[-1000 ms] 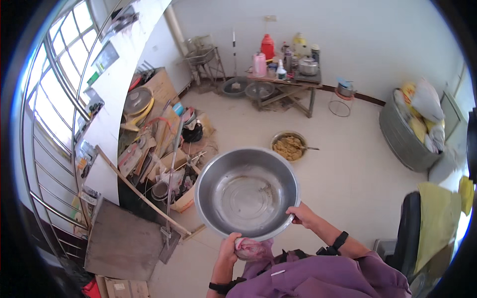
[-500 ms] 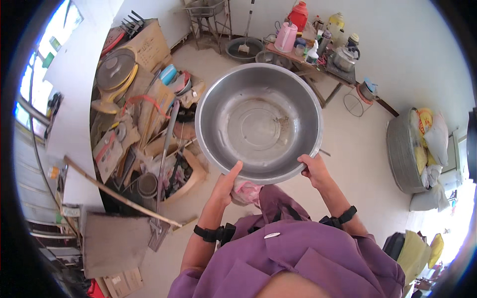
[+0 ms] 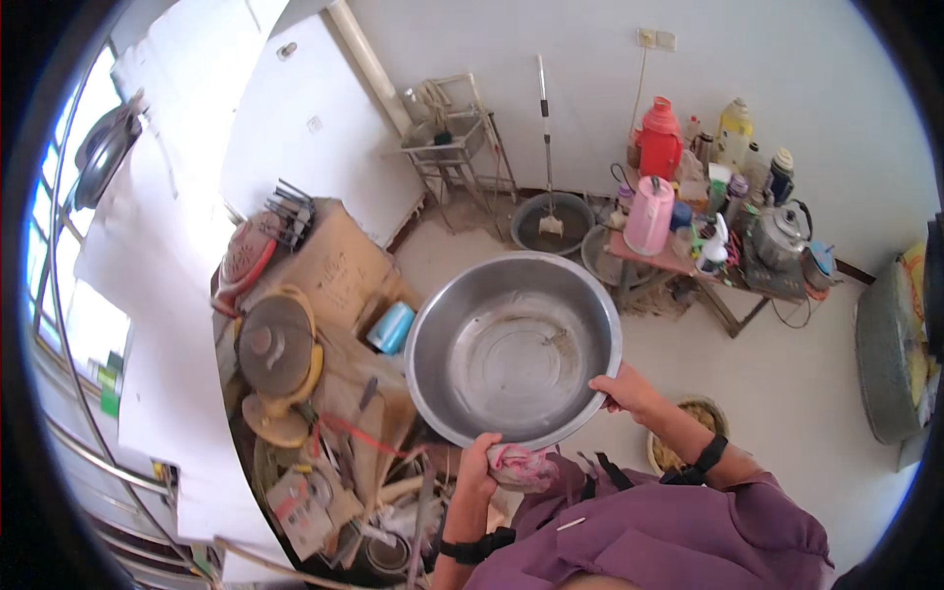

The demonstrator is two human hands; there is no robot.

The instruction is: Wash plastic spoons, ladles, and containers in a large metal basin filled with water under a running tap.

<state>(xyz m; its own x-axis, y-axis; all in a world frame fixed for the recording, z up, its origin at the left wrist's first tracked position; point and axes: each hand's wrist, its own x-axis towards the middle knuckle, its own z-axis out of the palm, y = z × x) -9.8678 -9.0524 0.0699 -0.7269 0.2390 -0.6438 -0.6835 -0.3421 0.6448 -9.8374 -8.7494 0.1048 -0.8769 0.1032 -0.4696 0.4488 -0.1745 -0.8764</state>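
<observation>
A large round metal basin (image 3: 472, 383) is held out in front of me, its inside facing up, with brownish stains on the bottom. My left hand (image 3: 479, 466) grips its near rim, thumb on top. Under that hand a pink and white cloth (image 3: 521, 468) bunches against the basin's outside; the left fingers are hidden, so I cannot tell how firmly they hold it. On the right side of the rim my right hand (image 3: 625, 390) is closed, thumb over the edge and fingers beneath.
A low table (image 3: 688, 273) at the far right carries a pink jug (image 3: 650, 216), a red thermos (image 3: 660, 140) and a kettle (image 3: 783, 236). Cluttered boxes and a lidded pan (image 3: 276, 344) lie left. A dark tub (image 3: 536, 226) stands by the wall; a bowl (image 3: 723, 411) sits beneath my right forearm.
My view has swung left and up toward the far wall, so the sink stand and door show more. The basin appears lower in view, still in both hands. More of the cloth now shows.
</observation>
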